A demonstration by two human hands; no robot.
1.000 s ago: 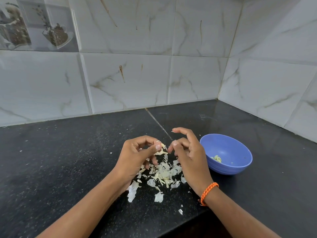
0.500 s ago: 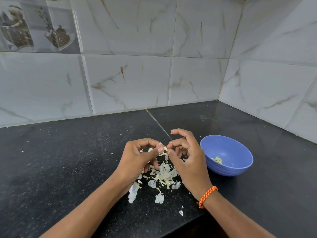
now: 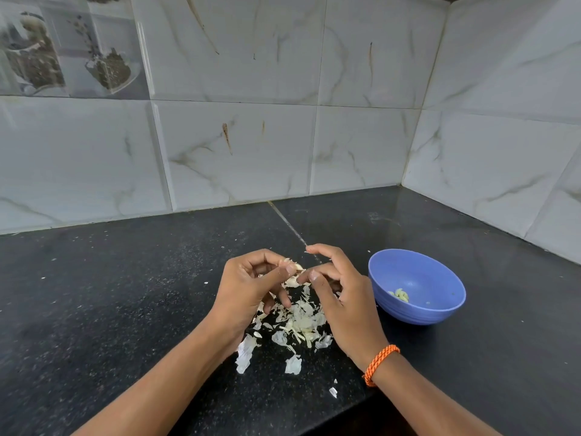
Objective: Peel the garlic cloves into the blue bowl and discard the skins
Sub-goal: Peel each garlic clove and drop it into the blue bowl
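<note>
My left hand (image 3: 248, 289) pinches a pale garlic clove (image 3: 293, 266) between thumb and fingers, a little above the counter. My right hand (image 3: 341, 297) faces it, thumb and curled fingers pinching at the clove's loose skin, index finger raised. Under both hands lies a heap of papery white garlic skins (image 3: 298, 322) on the black counter. The blue bowl (image 3: 440, 280) stands just right of my right hand, with a few peeled cloves (image 3: 400, 294) at its bottom.
The black stone counter (image 3: 110, 294) runs to tiled walls at the back and right, which meet in a corner behind the bowl. Its front edge (image 3: 352, 407) cuts across near my right wrist. Stray skin scraps (image 3: 332, 391) lie near that edge.
Both hands stay together over the skin heap; my right fingers have closed in on the clove and work at its skin. The bowl has not moved.
</note>
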